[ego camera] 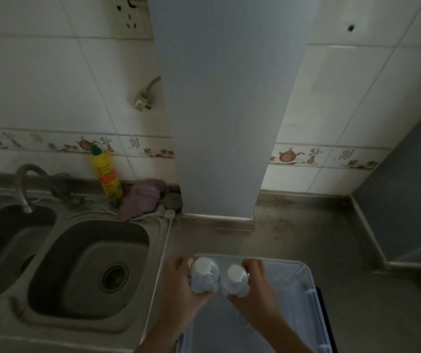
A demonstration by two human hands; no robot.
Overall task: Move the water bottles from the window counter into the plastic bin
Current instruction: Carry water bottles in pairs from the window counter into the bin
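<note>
Left hand (181,284): I see it wrapped round the left bottle (203,276); its fingers (184,262) curl over the far side near the cap, thumb hidden underneath.
Right hand (257,289): I see it gripping the right bottle (236,281); its fingers (252,264) are clamped round the far side just by the white cap.
Bottles: both upright, caps toward me, side by side and touching, held over the near-left corner of the bin.
Bin (303,281): clear plastic with a bluish rim, sitting on the worktop (319,240) right below my hands; I cannot tell whether the bottles touch its floor.
Sink (89,271): double steel basin to the left of the bin, with a bent tap (26,187) over it.
Back edge: a yellow soap bottle (106,174) and a purple cloth (140,197) beside it.
Wall: white tiles (51,85) with a teapot border, and a grey column (222,98) in the middle.
</note>
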